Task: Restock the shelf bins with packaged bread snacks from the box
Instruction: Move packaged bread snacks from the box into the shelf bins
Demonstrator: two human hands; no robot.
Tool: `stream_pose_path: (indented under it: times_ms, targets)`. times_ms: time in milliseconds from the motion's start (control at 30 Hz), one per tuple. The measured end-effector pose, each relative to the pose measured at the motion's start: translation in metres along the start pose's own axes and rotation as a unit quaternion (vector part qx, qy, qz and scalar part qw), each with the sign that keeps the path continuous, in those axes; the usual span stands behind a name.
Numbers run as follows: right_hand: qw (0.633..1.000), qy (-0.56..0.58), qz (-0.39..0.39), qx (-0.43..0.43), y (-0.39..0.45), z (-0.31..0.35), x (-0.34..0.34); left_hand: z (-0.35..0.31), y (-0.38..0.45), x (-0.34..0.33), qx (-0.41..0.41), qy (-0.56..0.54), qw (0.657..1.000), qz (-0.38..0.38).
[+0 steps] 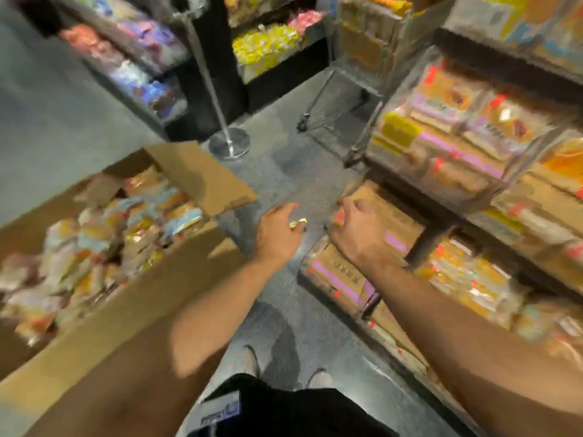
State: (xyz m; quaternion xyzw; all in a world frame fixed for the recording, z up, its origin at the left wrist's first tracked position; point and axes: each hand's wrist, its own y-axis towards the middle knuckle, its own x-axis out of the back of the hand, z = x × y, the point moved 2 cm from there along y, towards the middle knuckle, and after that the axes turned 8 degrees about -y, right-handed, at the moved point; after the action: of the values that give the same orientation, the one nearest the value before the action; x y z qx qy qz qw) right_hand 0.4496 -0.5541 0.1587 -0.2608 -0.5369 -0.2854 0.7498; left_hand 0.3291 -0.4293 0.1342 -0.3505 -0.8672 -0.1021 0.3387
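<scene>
Mid-task, by the look of it. Cardboard box (pixel 132 298) at left standing open, flaps up, heaped with packaged bread snacks (pixel 104 234) nearly to the rim: much stock left to move. Shelf bins (pixel 448 127) at right already well filled with similar packets, upper tier close to full; lower bin (pixel 473 279) also stocked, room remaining hard to judge through motion blur. Left hand (pixel 277 234) out over the floor between box and shelf, fingers loosely extended, a small shiny bit at the fingertips, possibly a ring or a wrapper scrap; cannot tell which. Right hand (pixel 359 231) curled at the front edge of a low packet stack (pixel 344 272) by the shelf foot; whether gripping a packet or just resting there, cannot tell. Wire cart (pixel 334 121) and a metal post (pixel 228 143) further down the aisle. Judged: several more box-to-bin trips needed.
</scene>
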Motion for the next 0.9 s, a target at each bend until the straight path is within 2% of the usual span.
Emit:
stream_pose_path:
  times_ms: [267,533,700,900]
  targets:
    - [0.986,-0.004,0.136,0.097,-0.061,0.191,-0.118,0.181,-0.122,0.132,0.165,-0.041,0.984,-0.05]
    - [0.956,0.001,0.214,0.199,-0.128,0.418,-0.204,0.349,-0.216,0.291,0.278,0.011,0.954,-0.114]
    - [0.949,0.02,0.224,0.219,-0.133,0.508,-0.234,0.413,-0.23,0.362,0.298,0.034,0.945,-0.128]
    - [0.945,0.018,0.253,0.207,-0.092,0.572,-0.286,0.471,-0.19,0.401,0.315,0.05,0.941,-0.113]
